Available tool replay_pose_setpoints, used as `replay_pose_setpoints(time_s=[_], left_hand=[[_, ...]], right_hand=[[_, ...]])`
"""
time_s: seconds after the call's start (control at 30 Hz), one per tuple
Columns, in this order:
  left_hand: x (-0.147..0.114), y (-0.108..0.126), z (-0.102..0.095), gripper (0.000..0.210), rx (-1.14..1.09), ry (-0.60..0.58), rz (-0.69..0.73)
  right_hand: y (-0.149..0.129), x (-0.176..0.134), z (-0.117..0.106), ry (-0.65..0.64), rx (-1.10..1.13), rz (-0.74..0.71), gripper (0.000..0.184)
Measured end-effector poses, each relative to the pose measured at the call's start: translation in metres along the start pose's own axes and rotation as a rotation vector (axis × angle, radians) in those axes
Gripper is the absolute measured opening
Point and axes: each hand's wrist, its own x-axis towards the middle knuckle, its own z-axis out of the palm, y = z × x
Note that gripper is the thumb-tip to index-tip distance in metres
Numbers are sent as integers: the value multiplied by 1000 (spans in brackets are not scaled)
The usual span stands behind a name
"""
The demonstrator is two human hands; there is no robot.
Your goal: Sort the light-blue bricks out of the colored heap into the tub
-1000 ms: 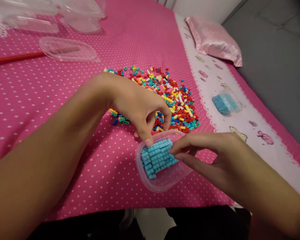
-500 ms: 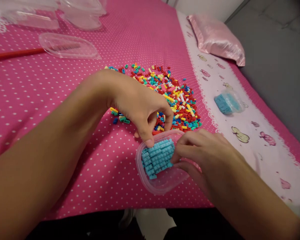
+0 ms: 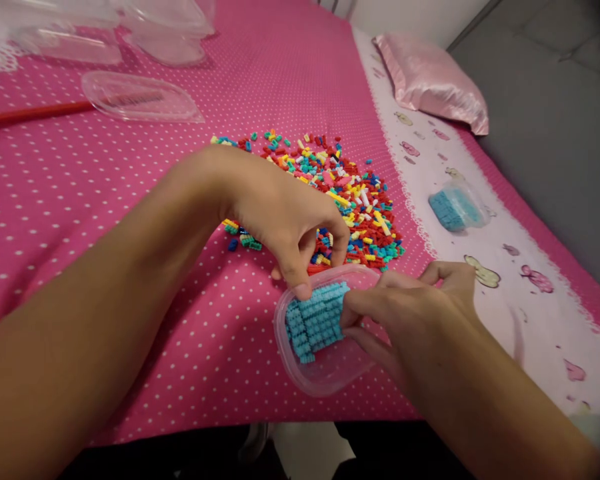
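A clear plastic container (image 3: 325, 387) stands near the front edge of the cloth. Light-blue toy bricks (image 3: 317, 317) lie in tight rows along its left and far part; its near right part shows bare plastic. My left hand (image 3: 295, 220) grips the far rim, thumb over the edge, fingers curled behind. My right hand (image 3: 405, 313) reaches in over the right side. Its thumb and index finger pinch together at the right end of the rows, and the fingertips hide whatever is between them.
Behind the container spreads a pile of mixed coloured bricks (image 3: 365, 207). To the right sits a second container with blue bricks (image 3: 453, 207). A pink pillow (image 3: 435, 80) lies at the back right. Upper left are clear lids (image 3: 140, 97), more clear containers (image 3: 165, 33) and a red stick (image 3: 35, 115).
My right hand has turned slightly, its other fingers lifting away while thumb and index stay at the bricks. My left hand keeps its grip on the rim.
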Motion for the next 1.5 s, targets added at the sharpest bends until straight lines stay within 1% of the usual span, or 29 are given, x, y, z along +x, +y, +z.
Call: replay_pose_setpoints(time_s=[0.1,0.13,0.2,0.3,0.4,0.47,0.53,0.73,0.8,0.93,1.03,1.2,1.3,1.37,1.5], left_hand=[[0,0,0,41,21,-13,17],[0,0,0,40,33,-20,18],[0,-1,0,41,52,-28,21],[1,-2,0,42,67,-28,42],[1,-3,0,42,44,-28,41],[1,-3,0,43,27,-28,31],[1,-3,0,43,20,-28,28],[1,-2,0,41,30,-47,16],[1,-1,0,41,37,-39,10],[1,-2,0,42,21,6,33],[1,-3,0,42,65,-7,56],[1,-2,0,42,98,-10,38],[0,-1,0,41,26,23,-1],[0,-1,0,42,-18,29,-30],[2,-1,1,44,-4,-12,-16]], right_hand=[[-6,2,-7,-75,15,11,15],[-5,3,-7,-83,24,17,15],[0,3,-6,-78,62,22,14],[9,2,3,-53,127,15,17],[13,0,12,-15,139,42,20],[13,-2,15,1,149,51,18],[15,-4,14,2,155,46,16],[20,-2,1,-43,165,-11,9],[20,-1,2,-43,165,-14,11],[18,0,15,-11,153,13,17],[18,1,21,1,133,25,16],[15,2,15,0,90,13,10],[7,3,12,-15,37,23,8],[4,3,14,-10,8,42,12],[7,4,22,71,149,51,18]])
